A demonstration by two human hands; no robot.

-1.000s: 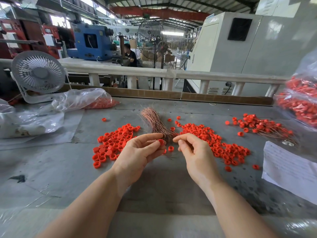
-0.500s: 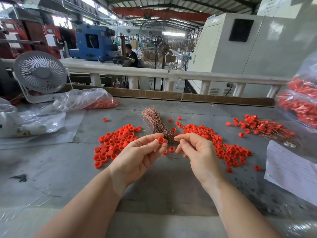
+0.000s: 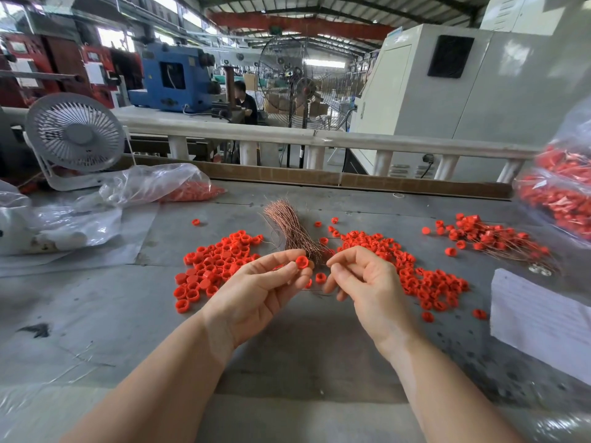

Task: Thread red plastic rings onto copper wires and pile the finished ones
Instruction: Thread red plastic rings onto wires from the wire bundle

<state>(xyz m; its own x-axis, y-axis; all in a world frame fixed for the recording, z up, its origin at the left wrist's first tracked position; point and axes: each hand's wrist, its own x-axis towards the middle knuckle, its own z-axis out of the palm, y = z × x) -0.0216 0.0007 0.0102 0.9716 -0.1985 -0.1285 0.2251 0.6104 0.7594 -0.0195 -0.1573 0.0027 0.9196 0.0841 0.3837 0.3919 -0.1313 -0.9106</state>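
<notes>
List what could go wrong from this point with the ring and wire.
1. The left hand pinches one red ring only at its fingertips; it could slip and drop among the loose rings.
2. The right hand seems to pinch a thin wire, too fine to see clearly; it may miss the hole or bend.
3. A forearm could sweep the copper wire bundle.
</notes>
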